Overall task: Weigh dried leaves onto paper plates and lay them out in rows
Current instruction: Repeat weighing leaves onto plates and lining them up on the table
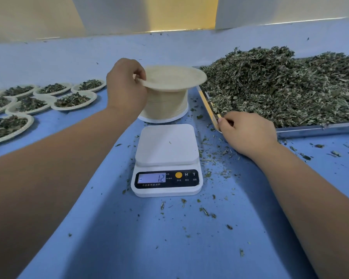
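My left hand (126,85) pinches the left rim of an empty paper plate (175,78), held just above a tall stack of paper plates (165,105). In front of the stack sits a white digital scale (166,158) with a bare platform; its display reads -12. My right hand (248,133) rests with curled fingers at the near left corner of a metal tray (314,130) piled with dried green leaves (280,83); whether it holds leaves is hidden. Several filled paper plates (75,100) lie in rows at the left.
The blue tabletop (149,238) is strewn with loose leaf crumbs around the scale and in front of the tray. A pale wall runs along the table's far edge.
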Demonstrator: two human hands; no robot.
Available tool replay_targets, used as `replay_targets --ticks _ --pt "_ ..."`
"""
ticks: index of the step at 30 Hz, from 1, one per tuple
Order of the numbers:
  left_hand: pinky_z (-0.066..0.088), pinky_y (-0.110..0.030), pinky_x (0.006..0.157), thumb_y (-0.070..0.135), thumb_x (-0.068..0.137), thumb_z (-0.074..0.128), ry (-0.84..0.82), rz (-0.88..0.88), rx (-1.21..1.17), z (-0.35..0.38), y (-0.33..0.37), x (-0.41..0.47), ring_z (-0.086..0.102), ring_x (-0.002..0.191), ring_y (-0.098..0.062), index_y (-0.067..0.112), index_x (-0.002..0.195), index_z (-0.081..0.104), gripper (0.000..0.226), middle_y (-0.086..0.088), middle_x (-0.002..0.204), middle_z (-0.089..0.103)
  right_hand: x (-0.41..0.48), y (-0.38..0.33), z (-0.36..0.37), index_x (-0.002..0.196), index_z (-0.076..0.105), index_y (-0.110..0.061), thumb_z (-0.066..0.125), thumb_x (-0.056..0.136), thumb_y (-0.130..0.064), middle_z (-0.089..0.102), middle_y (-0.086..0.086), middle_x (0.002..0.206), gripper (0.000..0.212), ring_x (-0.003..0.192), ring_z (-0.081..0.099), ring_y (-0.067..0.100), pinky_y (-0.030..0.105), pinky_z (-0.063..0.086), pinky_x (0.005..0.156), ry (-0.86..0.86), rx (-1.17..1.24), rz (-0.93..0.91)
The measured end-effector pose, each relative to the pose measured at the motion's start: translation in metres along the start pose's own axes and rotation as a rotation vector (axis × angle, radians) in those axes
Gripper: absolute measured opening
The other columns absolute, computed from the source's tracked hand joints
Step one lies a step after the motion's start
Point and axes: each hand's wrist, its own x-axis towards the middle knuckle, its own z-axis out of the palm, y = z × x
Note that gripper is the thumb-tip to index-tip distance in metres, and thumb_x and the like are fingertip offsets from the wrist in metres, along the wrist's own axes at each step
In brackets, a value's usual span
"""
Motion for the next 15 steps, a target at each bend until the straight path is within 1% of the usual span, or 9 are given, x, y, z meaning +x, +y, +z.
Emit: replay_targets --ticks 2,3,4,6,8,10,11,13,15 --pt "0.044 -0.020 0.075 -0.013 0.073 0.043 0.042 0.005 -0.096 -0.001 0.001 -0.013 0.052 0.095 -0.010 0.008 0.084 0.065 0.032 -0.007 0.105 0.064 0.000 -0.002 -0.002 0.103 0.063 -0.029 0.042 0.098 -0.046 0.062 -0.012 0.077 0.027 0.067 0.054 0.020 0.028 0.035 0.059 0.026 0.069 0.034" --pt "0.043 -0.017 0.074 -0.013 0.072 0.044 0.048 0.014 -0.131 -0.002 0.002 -0.020 0.053 0.095 -0.008 0.008 0.083 0.065 0.031 -0.008 0.104 0.064 0.000 -0.004 -0.003 0.116 0.061 -0.033 0.046 0.098 -0.043 0.064 -0.013 0.086 0.026 0.073 0.057 0.021 0.030 0.039 0.063 0.050 0.139 0.046" --pt "0.042 -0.013 0.074 -0.012 0.071 0.044 0.045 0.022 -0.165 -0.003 0.003 -0.027 0.054 0.094 -0.006 0.008 0.081 0.065 0.031 -0.009 0.104 0.064 -0.001 -0.006 -0.004 0.126 0.057 -0.032 0.050 0.097 -0.040 0.067 -0.012 0.096 0.031 0.080 0.060 0.022 0.033 0.044 0.068 0.083 0.241 0.049" --pt "0.041 -0.010 0.078 -0.013 0.071 0.046 0.036 0.025 -0.244 -0.005 0.004 -0.040 0.055 0.091 0.001 0.010 0.079 0.063 0.029 -0.008 0.102 0.063 -0.002 -0.014 -0.007 0.136 0.048 -0.029 0.058 0.095 -0.034 0.070 -0.010 0.113 0.043 0.096 0.066 0.020 0.037 0.051 0.079 0.155 0.462 0.013" --pt "0.048 -0.019 0.081 -0.012 0.073 0.051 0.022 0.012 -0.320 -0.009 0.003 -0.054 0.059 0.094 -0.004 0.009 0.078 0.064 0.025 -0.005 0.100 0.061 -0.007 -0.025 -0.009 0.139 0.044 -0.028 0.065 0.092 -0.032 0.069 -0.006 0.121 0.052 0.103 0.067 0.020 0.039 0.053 0.086 0.206 0.547 -0.072" --pt "0.052 -0.027 0.081 -0.011 0.072 0.056 -0.002 -0.008 -0.350 -0.014 -0.003 -0.065 0.062 0.097 -0.016 0.008 0.077 0.065 0.022 -0.004 0.099 0.063 -0.012 -0.035 -0.009 0.141 0.045 -0.026 0.069 0.088 -0.028 0.070 -0.005 0.122 0.058 0.100 0.067 0.022 0.037 0.053 0.083 0.241 0.553 -0.151" --pt "0.052 -0.027 0.081 -0.012 0.073 0.058 -0.013 -0.023 -0.346 -0.017 -0.007 -0.070 0.063 0.097 -0.017 0.008 0.078 0.065 0.022 -0.003 0.099 0.065 -0.015 -0.040 -0.008 0.140 0.048 -0.025 0.070 0.087 -0.026 0.071 -0.006 0.120 0.057 0.097 0.067 0.022 0.036 0.053 0.081 0.254 0.566 -0.174" --pt "0.052 -0.020 0.079 -0.014 0.074 0.062 -0.031 -0.081 -0.350 -0.023 -0.017 -0.076 0.065 0.093 -0.009 0.013 0.079 0.068 0.028 0.000 0.097 0.067 -0.018 -0.046 -0.007 0.134 0.059 -0.024 0.070 0.087 -0.022 0.072 -0.006 0.114 0.048 0.094 0.066 0.018 0.037 0.055 0.081 0.269 0.588 -0.207" --pt "0.054 -0.016 0.077 -0.017 0.077 0.067 -0.047 -0.203 -0.427 -0.029 -0.026 -0.081 0.068 0.088 -0.003 0.019 0.086 0.070 0.038 0.000 0.098 0.071 -0.018 -0.049 -0.007 0.127 0.065 -0.024 0.069 0.089 -0.022 0.072 -0.009 0.109 0.039 0.094 0.066 0.013 0.037 0.055 0.083 0.258 0.550 -0.238"
